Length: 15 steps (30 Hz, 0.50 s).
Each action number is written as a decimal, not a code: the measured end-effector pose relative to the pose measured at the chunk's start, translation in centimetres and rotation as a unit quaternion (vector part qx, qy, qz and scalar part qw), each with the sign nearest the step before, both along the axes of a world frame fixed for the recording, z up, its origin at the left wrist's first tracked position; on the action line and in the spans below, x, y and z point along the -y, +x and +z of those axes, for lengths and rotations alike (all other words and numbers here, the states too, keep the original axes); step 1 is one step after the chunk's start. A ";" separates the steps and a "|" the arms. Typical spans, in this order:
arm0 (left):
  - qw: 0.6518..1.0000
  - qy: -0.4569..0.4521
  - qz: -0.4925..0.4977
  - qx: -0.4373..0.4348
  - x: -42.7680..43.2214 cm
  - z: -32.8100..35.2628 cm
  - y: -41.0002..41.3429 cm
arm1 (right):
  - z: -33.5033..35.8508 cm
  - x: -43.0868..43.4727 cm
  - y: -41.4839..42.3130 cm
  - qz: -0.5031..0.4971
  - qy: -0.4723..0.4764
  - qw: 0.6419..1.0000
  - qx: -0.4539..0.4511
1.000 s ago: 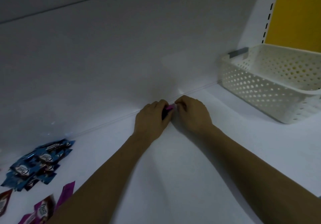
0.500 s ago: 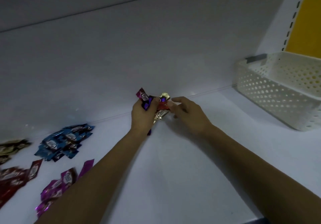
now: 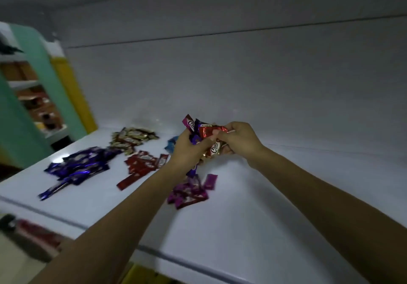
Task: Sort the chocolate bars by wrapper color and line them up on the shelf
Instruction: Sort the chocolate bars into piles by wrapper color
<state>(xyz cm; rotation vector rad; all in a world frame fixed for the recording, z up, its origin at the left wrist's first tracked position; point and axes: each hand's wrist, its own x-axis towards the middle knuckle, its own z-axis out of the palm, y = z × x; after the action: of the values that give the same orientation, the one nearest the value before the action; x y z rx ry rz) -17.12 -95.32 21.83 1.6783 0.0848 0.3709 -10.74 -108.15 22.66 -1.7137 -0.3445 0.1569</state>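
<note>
A second ago both hands were low at the back of the shelf. Now they are up, and the view has turned to the color piles. The left hand grips a mixed bunch of chocolate bars. The right hand pinches a red bar on top of the bunch. The red pile lies to the left, so I think this bar goes there.

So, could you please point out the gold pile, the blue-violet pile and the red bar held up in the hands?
gold pile (image 3: 132,138), head view, middle of the heap.
blue-violet pile (image 3: 81,164), head view, middle of the heap.
red bar (image 3: 209,130), head view, shiny middle of its wrapper.
</note>
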 end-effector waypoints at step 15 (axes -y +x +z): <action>0.955 -0.118 0.273 0.008 -14.2 -2.8 -8.2 | -0.6 -17.3 -2.2 0.182 -0.075 0.980 0.041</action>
<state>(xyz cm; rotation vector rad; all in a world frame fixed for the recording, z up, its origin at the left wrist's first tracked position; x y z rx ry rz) -25.34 -81.11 19.02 1.3936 0.5686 0.7571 -12.97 -90.85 22.06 -1.7948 -0.7236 0.3889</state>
